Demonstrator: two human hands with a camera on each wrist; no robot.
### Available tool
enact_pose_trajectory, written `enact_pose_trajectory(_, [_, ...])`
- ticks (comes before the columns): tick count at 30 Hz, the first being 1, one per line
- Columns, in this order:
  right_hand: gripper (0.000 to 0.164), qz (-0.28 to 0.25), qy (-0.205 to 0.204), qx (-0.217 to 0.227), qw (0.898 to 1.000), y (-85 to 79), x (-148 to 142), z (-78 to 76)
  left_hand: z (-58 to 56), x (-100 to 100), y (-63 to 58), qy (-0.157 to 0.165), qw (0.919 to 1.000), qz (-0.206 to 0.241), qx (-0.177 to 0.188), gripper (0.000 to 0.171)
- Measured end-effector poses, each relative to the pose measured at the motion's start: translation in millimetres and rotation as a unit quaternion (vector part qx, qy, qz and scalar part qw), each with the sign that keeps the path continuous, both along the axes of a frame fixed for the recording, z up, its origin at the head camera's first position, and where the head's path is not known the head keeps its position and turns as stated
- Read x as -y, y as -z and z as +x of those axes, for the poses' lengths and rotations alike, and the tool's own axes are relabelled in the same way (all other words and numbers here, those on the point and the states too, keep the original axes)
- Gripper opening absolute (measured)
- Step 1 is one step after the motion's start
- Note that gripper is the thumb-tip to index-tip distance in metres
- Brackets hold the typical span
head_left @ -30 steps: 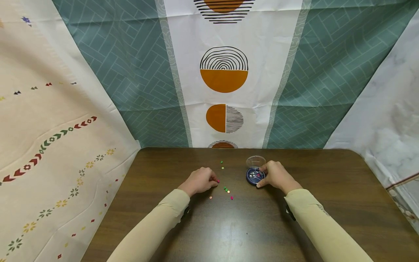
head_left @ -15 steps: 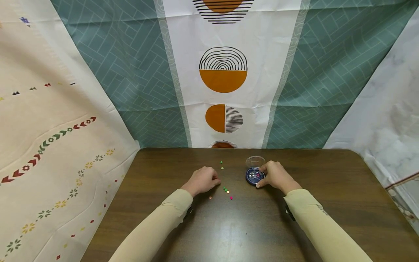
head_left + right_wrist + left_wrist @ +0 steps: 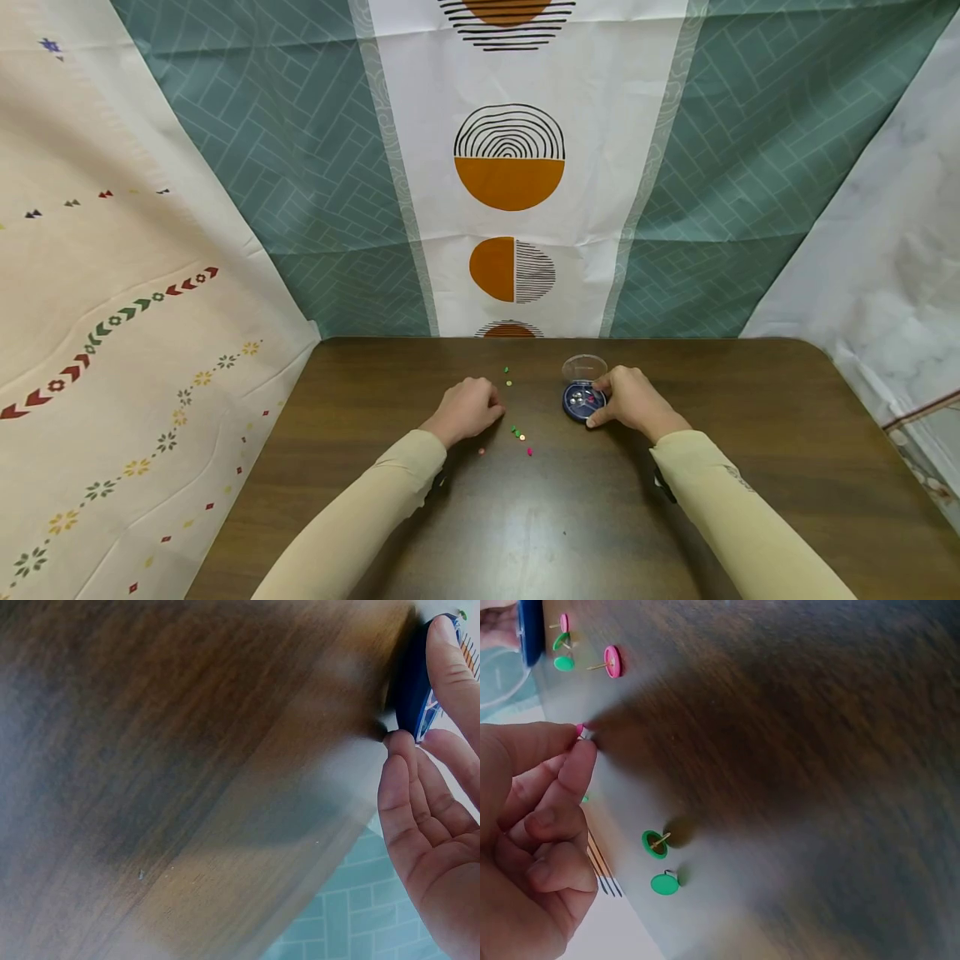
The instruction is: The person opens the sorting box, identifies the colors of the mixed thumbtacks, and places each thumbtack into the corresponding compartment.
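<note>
My left hand is low over the brown table, left of the scattered thumbtacks. In the left wrist view its thumb and index finger pinch a pink thumbtack, mostly covered by the fingertips; the other fingers are curled in. My right hand grips the right side of a round dark-blue case, thumb at the near edge and fingers at the far edge. The case's clear lid stands raised at the back. Inside, dividers separate compartments holding silvery pieces and a pink piece.
Several thumbtacks lie between the hands, among them a pink thumbtack and a green thumbtack. Farther back are another green thumbtack and a yellowish one. A patterned curtain hangs behind the table.
My left hand has shifted slightly right. The pink thumbtack at its fingertips a second ago is now hidden in the head view. My right hand keeps its hold on the case.
</note>
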State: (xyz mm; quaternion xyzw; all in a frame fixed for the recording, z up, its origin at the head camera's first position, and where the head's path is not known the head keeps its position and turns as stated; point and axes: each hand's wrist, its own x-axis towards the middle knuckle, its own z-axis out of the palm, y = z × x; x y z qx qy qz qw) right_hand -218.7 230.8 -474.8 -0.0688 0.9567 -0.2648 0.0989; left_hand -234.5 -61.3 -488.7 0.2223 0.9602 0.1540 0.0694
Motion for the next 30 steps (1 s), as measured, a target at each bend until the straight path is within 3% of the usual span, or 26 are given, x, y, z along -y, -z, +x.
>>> enact_pose_trajectory(9, [0.07, 0.01, -0.01, -0.02, 1.0, -3.2, -0.9, -1.5, -1.6, 4.2, -2.8, -0.01, 0.9975, 0.062, 0.032, 0.016])
enact_pose_trajectory(15, [0.07, 0.008, 0.0, -0.007, 1.0, -4.5, -0.2, -2.1, -5.9, 4.5, -11.0, -0.028, 0.989, 0.135, 0.055, 0.015])
enact_pose_trajectory(18, [0.071, 0.005, 0.005, 0.009, 1.0, -4.0, 0.3, -2.2, -8.1, 2.6, -14.0, -0.035, 0.9809, 0.182, 0.059, 0.017])
enact_pose_trajectory(24, [0.071, 0.008, 0.006, 0.011, 1.0, -1.2, 0.0, -2.2, -11.4, -7.7, -19.9, -0.046, 0.9568, 0.282, 0.051, 0.018])
enact_pose_trajectory(30, [0.071, -0.003, 0.005, 0.007, 1.0, 1.5, 0.0, 0.7, -9.8, -23.6, -26.3, -0.053, 0.9412, 0.33, 0.049, 0.016])
